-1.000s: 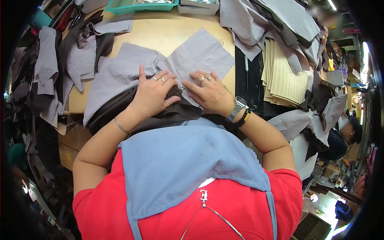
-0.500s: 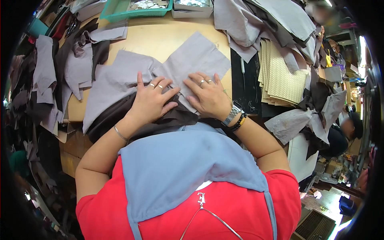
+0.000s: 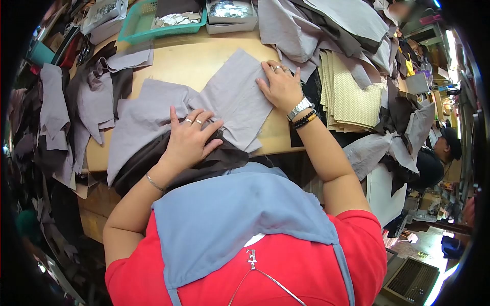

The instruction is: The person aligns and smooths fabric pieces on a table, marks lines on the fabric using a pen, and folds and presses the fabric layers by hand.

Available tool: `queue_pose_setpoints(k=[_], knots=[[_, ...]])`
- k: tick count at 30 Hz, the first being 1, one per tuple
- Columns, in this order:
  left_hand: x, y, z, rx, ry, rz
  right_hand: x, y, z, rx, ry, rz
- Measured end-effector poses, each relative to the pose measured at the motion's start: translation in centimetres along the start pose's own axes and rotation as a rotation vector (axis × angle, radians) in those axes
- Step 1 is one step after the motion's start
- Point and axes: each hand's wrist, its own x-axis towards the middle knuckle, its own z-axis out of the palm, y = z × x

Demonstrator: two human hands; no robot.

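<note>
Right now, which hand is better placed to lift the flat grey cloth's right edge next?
Probably the right hand, at that edge of the cloth; the left hand is nearer the apron.

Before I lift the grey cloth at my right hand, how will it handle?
The grey cloth will probably be floppy, given its soft creases. Its thin edge suggests it's light. It might slide easily across the smooth-looking table.

Across your worktop, a green tray holds pale pieces, with a white box just right of it. To your right lies a stack of cream patterned sheets; beyond is a person in a black cap. You have a teal bin at upper left.
</note>
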Motion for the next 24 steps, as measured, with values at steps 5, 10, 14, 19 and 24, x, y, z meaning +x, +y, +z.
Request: queue_pose_setpoints(k=[5,10,14,19,24], knots=[[2.7,0.7,-2.0,0.006,-0.107,-0.029,-1.3,-0.4,-0.9,0.264,0.081,-0.129],[9.2,-1.7,3.1,-0.004,-0.015,0.083,-3.8,-1.4,0.3,0.447,0.2,-0.177],[12.5,-3.6,7.7,0.002,-0.032,0.135,-4.0,-1.3,0.8,0.389,0.231,-0.193],[11.8,-3.0,4.9,0.026,-0.121,0.047,-4.0,-1.3,1.1,0.408,0.228,-0.163],[11.7,-2.4,5.3,0.055,-0.078,0.012,-3.9,-1.5,0.7,0.377,0.2,-0.112]])
